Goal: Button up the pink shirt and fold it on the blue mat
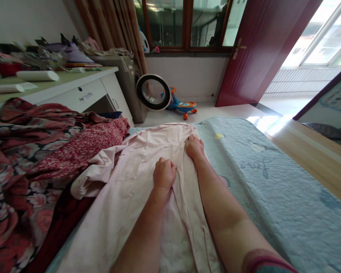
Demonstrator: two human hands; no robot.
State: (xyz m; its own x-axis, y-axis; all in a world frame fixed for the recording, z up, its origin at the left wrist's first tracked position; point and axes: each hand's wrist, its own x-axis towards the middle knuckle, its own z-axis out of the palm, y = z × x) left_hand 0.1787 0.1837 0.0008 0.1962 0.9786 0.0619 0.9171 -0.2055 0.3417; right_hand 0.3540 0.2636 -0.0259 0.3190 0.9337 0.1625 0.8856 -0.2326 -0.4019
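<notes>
A long pale pink shirt (130,193) is spread over the bed, with one sleeve (99,170) lying bent out to the left. My left hand (164,173) is closed in a fist around a bit of cloth near the middle of the shirt, beside a lengthwise fold. Farther up, my right hand (194,146) has its fingers curled onto the fabric close to the shirt's upper right edge. The right-hand part of the shirt runs in long folds between my forearms. Both sets of fingertips are partly hidden.
Floral and red clothes (59,151) are heaped at the left. A light blue quilted cover (261,167) lies under the shirt. Beyond stand a cluttered desk (73,94), a washing machine with its round door (153,92) swung out, a blue-and-orange ride-on toy (183,105) and a red door (261,49).
</notes>
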